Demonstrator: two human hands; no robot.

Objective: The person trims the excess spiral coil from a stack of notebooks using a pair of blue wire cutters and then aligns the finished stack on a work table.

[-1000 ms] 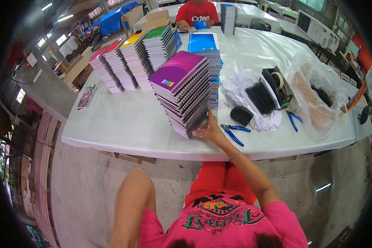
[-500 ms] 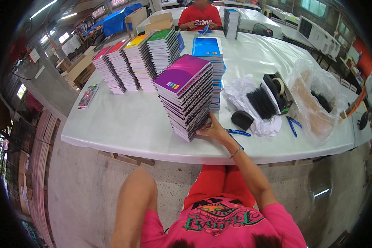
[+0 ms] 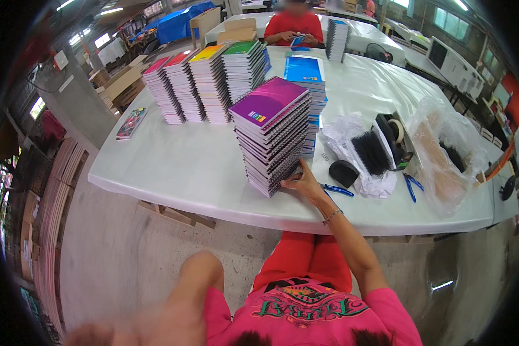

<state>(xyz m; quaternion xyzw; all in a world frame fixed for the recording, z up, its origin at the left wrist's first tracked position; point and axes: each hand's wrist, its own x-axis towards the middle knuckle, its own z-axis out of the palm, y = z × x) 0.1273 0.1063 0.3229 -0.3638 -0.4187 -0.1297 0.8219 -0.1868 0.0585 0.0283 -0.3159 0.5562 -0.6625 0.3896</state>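
A tall stack of spiral notebooks with a purple top cover (image 3: 271, 135) stands on the white table (image 3: 179, 167). My right hand (image 3: 303, 183) rests against the stack's lower right corner, fingers on the bottom notebooks. My left hand (image 3: 92, 335) hangs low at the picture's bottom edge, blurred, away from the table, and its fingers cannot be made out. Behind the purple stack stands a blue-covered stack (image 3: 305, 75).
Four more notebook stacks (image 3: 205, 83) line the table's far left. To the right lie a black pad (image 3: 343, 172), blue-handled pliers (image 3: 337, 189), black combs on plastic (image 3: 370, 153), a tape dispenser (image 3: 395, 135) and a plastic bag (image 3: 444, 155). A person in red (image 3: 294, 26) sits opposite.
The view has shifted slightly; my right hand stays at the base of the purple stack. My left arm has dropped lower in the picture.
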